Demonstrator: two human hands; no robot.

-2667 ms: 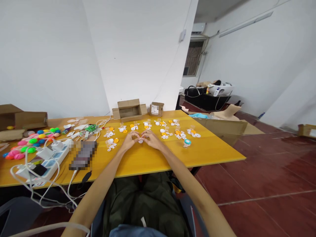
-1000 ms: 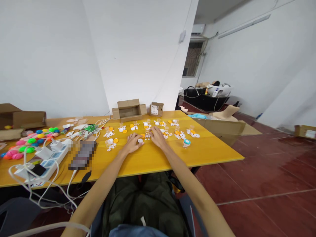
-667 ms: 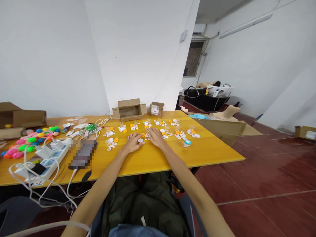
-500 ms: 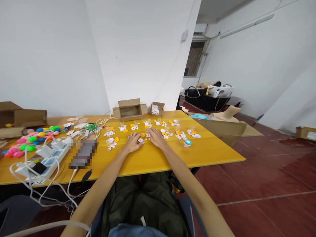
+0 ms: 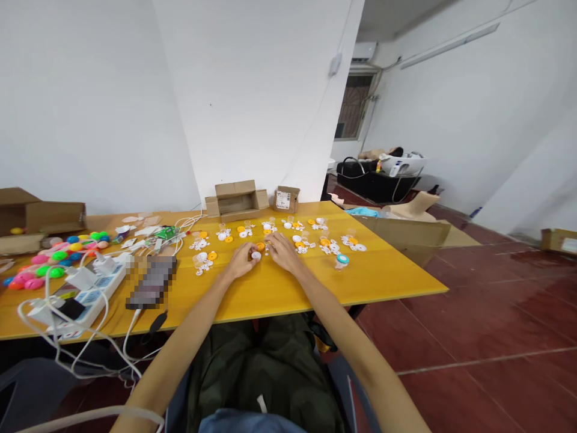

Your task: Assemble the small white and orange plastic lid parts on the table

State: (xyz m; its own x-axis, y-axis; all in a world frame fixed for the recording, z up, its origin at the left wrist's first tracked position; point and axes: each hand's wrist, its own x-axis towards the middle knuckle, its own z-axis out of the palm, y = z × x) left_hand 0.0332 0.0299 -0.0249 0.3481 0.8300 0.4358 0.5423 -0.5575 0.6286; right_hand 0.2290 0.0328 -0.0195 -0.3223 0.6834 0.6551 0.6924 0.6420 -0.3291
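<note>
My left hand is closed at the middle of the yellow table, thumb and fingers on a small round white plastic disc. Just beyond the disc lies an orange plastic wheel. My right hand is beside it, its fingers curled down over small white parts; what its fingertips pinch, if anything, is too small to make out. Around both hands lie several little piles of white gears, orange discs and clear plastic cups. A clear cup with a teal rim stands to the right.
An open cardboard box and a smaller box stand at the back. Leftward lie a phone, a white power strip with tangled cables, and colourful balls. A large carton stands beyond the table's right edge.
My right hand's fingers have drawn together and curled in over the small white parts. My left hand has stayed at the white disc, with only a slight shift.
</note>
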